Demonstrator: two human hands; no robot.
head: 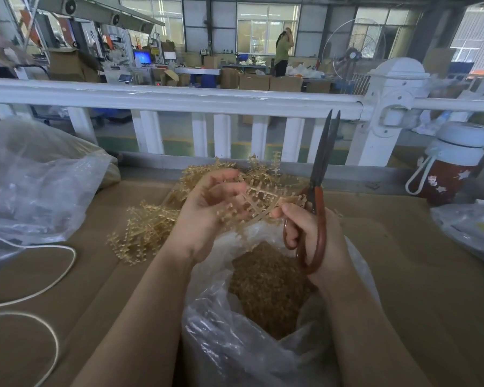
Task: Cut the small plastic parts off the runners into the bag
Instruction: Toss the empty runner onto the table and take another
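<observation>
My left hand (207, 208) grips 1 runner (259, 201) over the bag (215, 317), already holding cut parts; my right hand (308, 233) grips near-closed scissors (320, 174); uncut runners (148, 227) remain on the desk (403, 275).

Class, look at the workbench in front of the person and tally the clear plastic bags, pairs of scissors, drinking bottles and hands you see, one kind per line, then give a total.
Clear plastic bags: 3 (open bag, left bag, right bag)
Scissors: 1
Drinking bottle: 1
Hands: 2 (left hand, right hand)
Total: 7
</observation>
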